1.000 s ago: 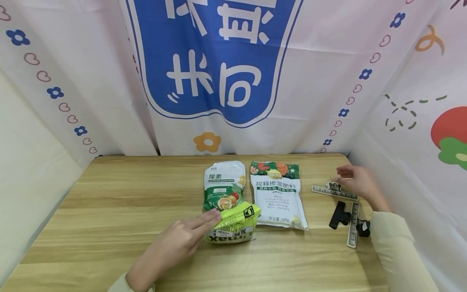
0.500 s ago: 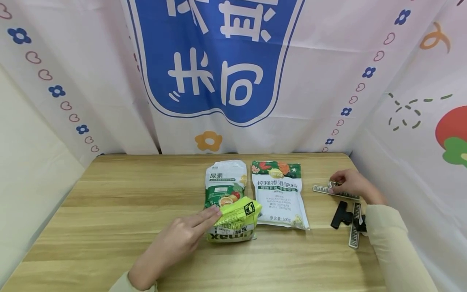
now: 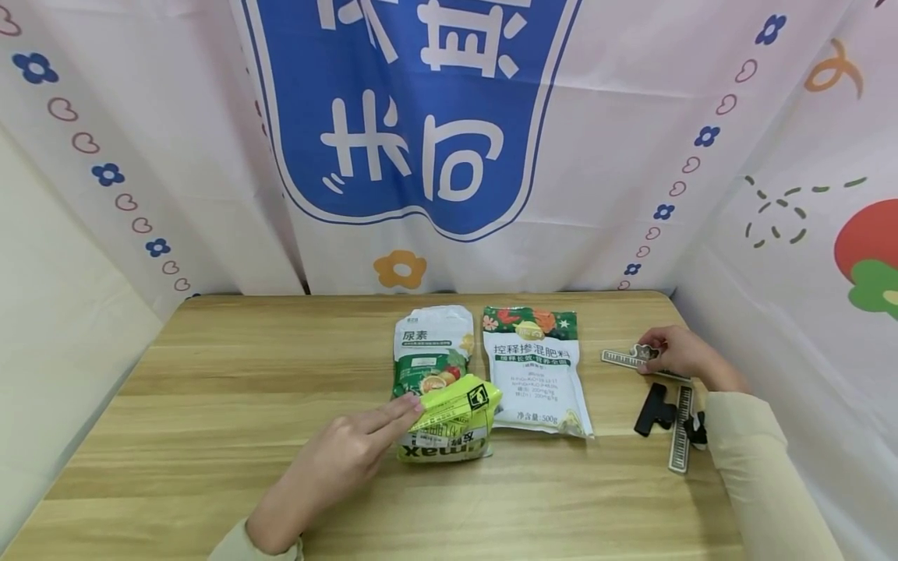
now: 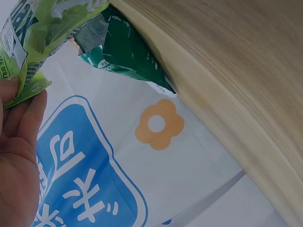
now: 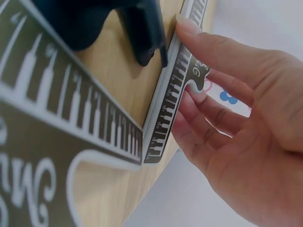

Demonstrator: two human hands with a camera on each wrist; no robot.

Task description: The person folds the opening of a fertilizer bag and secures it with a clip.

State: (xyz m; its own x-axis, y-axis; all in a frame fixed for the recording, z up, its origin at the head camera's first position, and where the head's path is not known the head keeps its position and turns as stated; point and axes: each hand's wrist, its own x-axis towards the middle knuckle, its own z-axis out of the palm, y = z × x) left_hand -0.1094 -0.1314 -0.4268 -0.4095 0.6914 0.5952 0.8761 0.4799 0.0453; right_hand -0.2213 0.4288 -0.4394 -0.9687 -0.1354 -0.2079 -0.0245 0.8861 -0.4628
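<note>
While holding the fold of the yellow-green bag [image 3: 452,427] between thumb and fingers of the left hand [image 3: 344,448], took hold of the far piano-key clip [image 5: 174,90] with the right hand [image 3: 684,358], close to the right edge of the table [image 3: 210,374]. Pinched across its raised tab, thumb on the near side, fingers on the far side; could not make out any lift off the wood.

Had the yellow-green bag in front of the green-and-white bag [image 3: 431,351], overlapping its lower part in the head view, and just beside the lower left corner of the flower-topped bag [image 3: 535,374].

Judged the step in hand to be picking up the far piano-key clip, seeing none fastened on the visible part of the fold. Judged the next move to call for a firm squeeze and a straight lift, clear of the near piano-key clip [image 3: 679,439], lying with one end touching or just beside, could not tell which. Noted the black clip [image 3: 651,407] to the left of that one and a second black piece [image 3: 698,429], partly hidden by the sleeve [image 3: 758,467]. Reckoned on needing steady left-hand pressure too, for fear of the fold springing loose.
</note>
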